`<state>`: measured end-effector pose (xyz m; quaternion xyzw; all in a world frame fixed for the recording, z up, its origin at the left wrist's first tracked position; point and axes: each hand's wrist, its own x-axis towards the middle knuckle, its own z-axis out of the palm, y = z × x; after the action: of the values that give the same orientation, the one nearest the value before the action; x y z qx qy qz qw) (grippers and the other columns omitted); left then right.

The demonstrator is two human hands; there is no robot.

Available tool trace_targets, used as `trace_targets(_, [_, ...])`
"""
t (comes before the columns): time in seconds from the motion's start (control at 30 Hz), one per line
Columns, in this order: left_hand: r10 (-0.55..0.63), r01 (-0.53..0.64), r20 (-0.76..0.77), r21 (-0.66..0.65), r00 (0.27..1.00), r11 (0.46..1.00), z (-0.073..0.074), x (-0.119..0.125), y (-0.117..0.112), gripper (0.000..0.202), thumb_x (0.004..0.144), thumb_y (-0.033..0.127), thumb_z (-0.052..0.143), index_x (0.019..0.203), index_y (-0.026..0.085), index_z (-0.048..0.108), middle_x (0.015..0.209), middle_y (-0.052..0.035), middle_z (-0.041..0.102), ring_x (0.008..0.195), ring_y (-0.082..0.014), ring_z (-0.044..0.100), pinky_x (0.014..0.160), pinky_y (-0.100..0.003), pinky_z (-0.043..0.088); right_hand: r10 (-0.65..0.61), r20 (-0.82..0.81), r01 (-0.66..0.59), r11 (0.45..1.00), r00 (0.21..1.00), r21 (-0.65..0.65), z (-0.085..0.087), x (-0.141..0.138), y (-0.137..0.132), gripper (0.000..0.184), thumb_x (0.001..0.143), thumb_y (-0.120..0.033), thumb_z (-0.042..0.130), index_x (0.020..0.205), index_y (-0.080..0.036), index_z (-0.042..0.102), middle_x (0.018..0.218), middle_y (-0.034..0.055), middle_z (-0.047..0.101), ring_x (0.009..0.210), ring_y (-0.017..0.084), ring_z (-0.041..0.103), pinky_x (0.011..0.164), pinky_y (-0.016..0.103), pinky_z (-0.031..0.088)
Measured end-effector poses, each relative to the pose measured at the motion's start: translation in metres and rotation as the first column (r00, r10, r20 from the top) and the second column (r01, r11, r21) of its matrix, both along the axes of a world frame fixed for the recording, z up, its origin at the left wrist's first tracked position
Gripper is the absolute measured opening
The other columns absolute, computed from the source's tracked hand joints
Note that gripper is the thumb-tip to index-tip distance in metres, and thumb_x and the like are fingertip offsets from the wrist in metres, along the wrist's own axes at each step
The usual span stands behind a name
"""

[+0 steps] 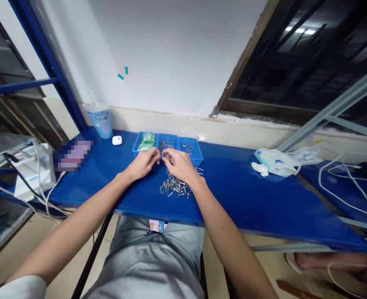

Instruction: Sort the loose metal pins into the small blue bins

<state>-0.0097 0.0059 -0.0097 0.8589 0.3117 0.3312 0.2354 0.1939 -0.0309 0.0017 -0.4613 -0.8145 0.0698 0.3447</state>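
My left hand [142, 163] and my right hand [178, 165] meet above the blue tabletop [239, 195], their fingertips together over a thin metal piece [162, 157] that looks like a small screw. Below my right hand lies a loose pile of short metal screws [175, 187]. Just beyond my fingers stand blue plastic trays: one with green packets [146, 142], one with screws [167, 145] and one with a few more screws [190, 151].
A plastic cup with a straw [99, 120] and a white earbud case [117, 140] stand at the back left. A white device with tangled cables [33, 172] sits at the left end. White packets [273, 162] lie to the right, beside loose white cables [342, 195].
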Motion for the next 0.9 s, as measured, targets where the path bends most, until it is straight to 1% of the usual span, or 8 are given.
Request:
trace_targets(0.17, [-0.007, 0.007, 0.012, -0.022, 1.000, 1.000, 0.0001, 0.0005, -0.0012, 0.021, 0.107, 0.037, 0.046, 0.101, 0.020, 0.056, 0.083, -0.0021, 0.072, 0.069, -0.0166, 0.063, 0.071, -0.028, 0.046, 0.019, -0.022, -0.019, 1.000, 1.000, -0.013, -0.0017, 0.0023, 0.0025, 0.013, 0.102, -0.023, 0.053, 0.100, -0.023, 0.066, 0.097, 0.0044, 0.073, 0.083, 0.019, 0.063, 0.077, 0.030, 0.042])
trace_targets(0.23, [0.000, -0.001, -0.008, -0.004, 1.000, 1.000, -0.0003, 0.0000, -0.0013, 0.022, 0.106, 0.039, 0.047, 0.103, 0.020, 0.058, 0.081, -0.0013, 0.071, 0.067, -0.0159, 0.061, 0.069, -0.027, 0.045, 0.018, -0.015, -0.018, 1.000, 1.000, -0.005, -0.0034, 0.0030, 0.0033, 0.014, 0.103, -0.024, 0.052, 0.099, -0.023, 0.065, 0.097, 0.0043, 0.072, 0.084, 0.019, 0.063, 0.077, 0.030, 0.041])
trace_targets(0.37, [0.039, -0.032, -0.092, 0.079, 0.995, 0.996, -0.0012, -0.0018, -0.0018, 0.023, 0.105, 0.037, 0.049, 0.106, 0.019, 0.063, 0.074, 0.0003, 0.066, 0.060, -0.0147, 0.057, 0.064, -0.026, 0.041, 0.009, 0.021, -0.009, 1.000, 1.000, 0.003, -0.0071, 0.0029, 0.0042, 0.017, 0.105, -0.026, 0.051, 0.096, -0.023, 0.065, 0.094, 0.0036, 0.072, 0.083, 0.018, 0.062, 0.075, 0.029, 0.040])
trace_targets(0.47, [0.018, -0.007, -0.118, 0.098, 0.993, 0.995, -0.0023, -0.0025, -0.0017, 0.020, 0.102, 0.035, 0.053, 0.105, 0.018, 0.064, 0.072, 0.0005, 0.064, 0.060, -0.0140, 0.057, 0.062, -0.025, 0.041, -0.013, 0.054, 0.012, 1.000, 0.998, 0.020, -0.0079, 0.0010, 0.0034, 0.020, 0.106, -0.028, 0.050, 0.096, -0.023, 0.066, 0.094, 0.0035, 0.072, 0.084, 0.018, 0.064, 0.075, 0.029, 0.039])
trace_targets(0.67, [0.026, -0.015, -0.062, 0.166, 0.998, 0.986, -0.0001, -0.0023, -0.0002, 0.021, 0.101, 0.034, 0.055, 0.094, 0.017, 0.066, 0.073, -0.0008, 0.063, 0.062, -0.0131, 0.055, 0.062, -0.024, 0.043, -0.029, 0.092, 0.026, 0.999, 0.995, 0.039, -0.0057, -0.0034, 0.0014, 0.020, 0.106, -0.030, 0.051, 0.096, -0.022, 0.066, 0.095, 0.0038, 0.073, 0.083, 0.017, 0.064, 0.073, 0.028, 0.038])
trace_targets(0.77, [0.042, -0.036, -0.027, 0.178, 0.999, 0.983, 0.0019, -0.0023, 0.0005, 0.021, 0.099, 0.032, 0.056, 0.094, 0.017, 0.068, 0.078, -0.0022, 0.067, 0.066, -0.0138, 0.058, 0.064, -0.025, 0.045, -0.020, 0.078, 0.018, 1.000, 0.997, 0.026, -0.0054, -0.0032, 0.0012, 0.020, 0.106, -0.035, 0.053, 0.097, -0.023, 0.066, 0.094, 0.0035, 0.073, 0.082, 0.018, 0.065, 0.073, 0.028, 0.040])
trace_targets(0.83, [0.057, -0.056, 0.001, 0.157, 0.998, 0.986, 0.0023, -0.0025, 0.0010, 0.019, 0.097, 0.031, 0.058, 0.094, 0.017, 0.069, 0.082, -0.0027, 0.071, 0.067, -0.0137, 0.060, 0.064, -0.024, 0.047, -0.018, 0.066, 0.018, 1.000, 0.998, 0.008, -0.0058, -0.0028, 0.0014, 0.020, 0.106, -0.038, 0.053, 0.103, -0.023, 0.066, 0.096, 0.0037, 0.075, 0.082, 0.019, 0.066, 0.073, 0.029, 0.041])
trace_targets(0.9, [0.075, -0.079, 0.033, 0.136, 0.997, 0.987, 0.0023, -0.0027, 0.0011, 0.018, 0.096, 0.030, 0.059, 0.095, 0.017, 0.070, 0.084, -0.0029, 0.073, 0.066, -0.0132, 0.061, 0.063, -0.024, 0.048, -0.026, 0.060, 0.026, 1.000, 0.998, -0.003, -0.0066, -0.0026, 0.0020, 0.020, 0.107, -0.036, 0.051, 0.113, -0.024, 0.066, 0.103, 0.0048, 0.077, 0.086, 0.020, 0.069, 0.075, 0.030, 0.044])
